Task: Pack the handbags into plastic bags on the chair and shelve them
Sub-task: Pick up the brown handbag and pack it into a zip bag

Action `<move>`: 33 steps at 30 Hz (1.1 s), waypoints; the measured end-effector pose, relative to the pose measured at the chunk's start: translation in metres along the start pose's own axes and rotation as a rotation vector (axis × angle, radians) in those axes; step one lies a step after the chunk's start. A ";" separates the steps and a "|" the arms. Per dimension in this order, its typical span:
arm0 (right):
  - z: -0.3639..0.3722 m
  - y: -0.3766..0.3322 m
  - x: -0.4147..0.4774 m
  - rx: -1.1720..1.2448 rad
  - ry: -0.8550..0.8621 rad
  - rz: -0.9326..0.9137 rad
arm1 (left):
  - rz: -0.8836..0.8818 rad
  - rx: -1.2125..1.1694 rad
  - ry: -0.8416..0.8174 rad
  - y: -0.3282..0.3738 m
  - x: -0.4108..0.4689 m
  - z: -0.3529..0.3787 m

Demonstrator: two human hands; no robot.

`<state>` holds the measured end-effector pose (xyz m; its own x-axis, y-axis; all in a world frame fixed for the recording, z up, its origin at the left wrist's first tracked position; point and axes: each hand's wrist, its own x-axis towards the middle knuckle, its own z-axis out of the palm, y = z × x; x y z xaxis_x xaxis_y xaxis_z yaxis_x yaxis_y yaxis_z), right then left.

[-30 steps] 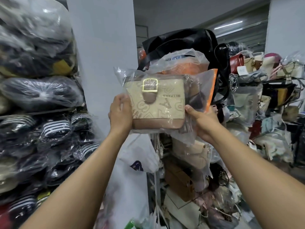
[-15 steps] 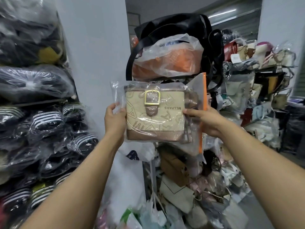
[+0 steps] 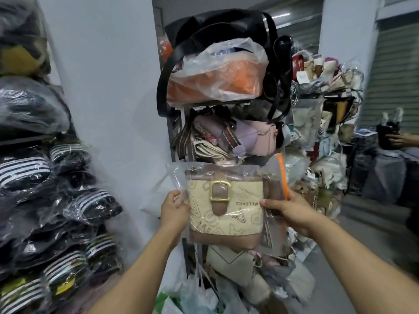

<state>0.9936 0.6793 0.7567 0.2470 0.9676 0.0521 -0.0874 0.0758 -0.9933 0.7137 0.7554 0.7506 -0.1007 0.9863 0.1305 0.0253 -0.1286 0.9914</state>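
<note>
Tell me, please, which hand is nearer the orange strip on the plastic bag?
Right. The right hand holds the plastic bag's edge directly below the orange strip; the left hand holds the opposite edge, across the handbag.

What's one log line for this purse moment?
step: shelving | left hand: grips plastic bag, left edge | right hand: grips right edge | beige handbag: bagged, held before rack, not shelved
</note>
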 end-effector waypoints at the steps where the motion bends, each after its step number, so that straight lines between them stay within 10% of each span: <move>1: -0.004 0.005 0.002 -0.010 0.038 0.001 | -0.022 0.017 -0.005 -0.004 0.002 0.008; 10: -0.050 0.063 0.061 -0.029 0.129 0.039 | -0.094 0.491 0.239 -0.051 0.046 0.096; 20: -0.049 0.103 0.179 0.210 0.210 0.064 | -0.043 0.232 0.190 -0.080 0.127 0.177; 27: -0.018 0.122 0.201 0.185 0.311 -0.016 | -0.181 0.477 0.031 -0.086 0.136 0.210; 33: -0.033 0.111 0.204 0.096 0.073 -0.033 | -0.083 0.375 0.060 -0.101 0.174 0.217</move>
<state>1.0661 0.8770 0.6535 0.3206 0.9443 0.0739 -0.1690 0.1338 -0.9765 0.9091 0.9625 0.6710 -0.1757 0.9825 0.0616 0.3756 0.0091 0.9267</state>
